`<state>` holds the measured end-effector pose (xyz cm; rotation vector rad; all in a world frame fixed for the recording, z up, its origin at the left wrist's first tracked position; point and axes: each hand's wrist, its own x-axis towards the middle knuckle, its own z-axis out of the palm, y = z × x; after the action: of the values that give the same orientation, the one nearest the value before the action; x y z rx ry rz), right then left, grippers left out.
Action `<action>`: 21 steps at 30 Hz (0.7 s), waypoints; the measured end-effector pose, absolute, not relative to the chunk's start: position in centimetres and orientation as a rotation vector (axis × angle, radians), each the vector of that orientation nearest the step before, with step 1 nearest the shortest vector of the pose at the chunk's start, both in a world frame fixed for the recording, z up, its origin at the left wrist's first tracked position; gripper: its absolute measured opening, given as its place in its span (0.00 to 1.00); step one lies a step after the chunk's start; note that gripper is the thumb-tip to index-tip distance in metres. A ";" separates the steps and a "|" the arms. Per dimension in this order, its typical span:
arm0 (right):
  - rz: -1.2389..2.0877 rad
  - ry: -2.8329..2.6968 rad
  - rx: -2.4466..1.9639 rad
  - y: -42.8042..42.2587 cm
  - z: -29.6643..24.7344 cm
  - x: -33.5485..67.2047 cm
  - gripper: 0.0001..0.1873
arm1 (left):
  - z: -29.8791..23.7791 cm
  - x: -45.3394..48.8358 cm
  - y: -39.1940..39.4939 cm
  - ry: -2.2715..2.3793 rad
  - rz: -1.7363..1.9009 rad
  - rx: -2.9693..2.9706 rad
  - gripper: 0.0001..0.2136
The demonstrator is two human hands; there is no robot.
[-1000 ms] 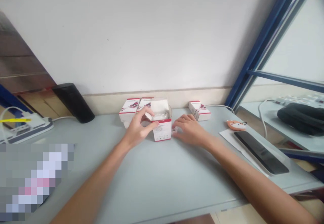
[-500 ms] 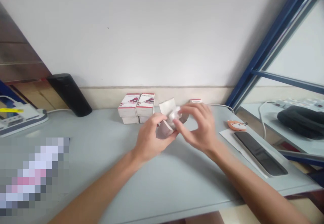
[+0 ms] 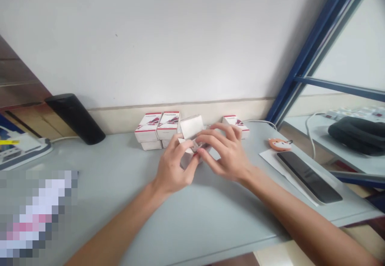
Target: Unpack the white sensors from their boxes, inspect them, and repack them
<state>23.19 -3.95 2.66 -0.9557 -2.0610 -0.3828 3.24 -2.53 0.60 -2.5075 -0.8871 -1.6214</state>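
Note:
A small white carton with red trim [image 3: 190,130] has its top flap standing open, and both hands are on it above the grey table [image 3: 192,214]. My left hand [image 3: 174,165] wraps round the carton's left side from below. My right hand [image 3: 225,153] has its fingers curled over the carton's open top, pressing on something there that I cannot make out. Most of the carton is hidden behind the fingers. Just behind it, against the wall, stands a stack of matching red-and-white boxes [image 3: 158,127].
One more red-and-white box [image 3: 237,124] lies right of my hands. A black tablet [image 3: 306,175] on white paper and a small orange fox figure [image 3: 278,143] are at the right. A black cylinder [image 3: 76,118] leans at the back left. A blue metal frame [image 3: 309,49] rises at the right.
The carton stood on the table held by my left hand; both hands then lifted it. My right hand came off the table and closed over its open top.

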 end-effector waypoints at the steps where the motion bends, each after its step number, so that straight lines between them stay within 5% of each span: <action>1: -0.365 -2.065 -0.959 -4.0 2.6 23.1 0.11 | 0.9 3.1 -2.6 -0.909 -1.621 -2.521 0.09; 5: -0.211 -2.111 -0.967 -4.0 2.6 22.9 0.16 | 1.4 2.8 -2.4 -1.056 -1.641 -2.524 0.06; 14: -0.067 -1.976 -1.475 0.9 -0.3 26.1 0.16 | -0.9 2.9 -1.2 -1.190 -1.707 -2.447 0.27; 21: 0.233 -1.989 -1.590 2.4 -1.2 27.4 0.10 | -0.5 2.7 -1.0 -1.024 -1.431 -2.367 0.18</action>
<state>27.44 2.39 -1.17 -1.5902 -1.9895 0.2334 2.69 -1.03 -0.53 -2.3667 -1.0243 -1.4305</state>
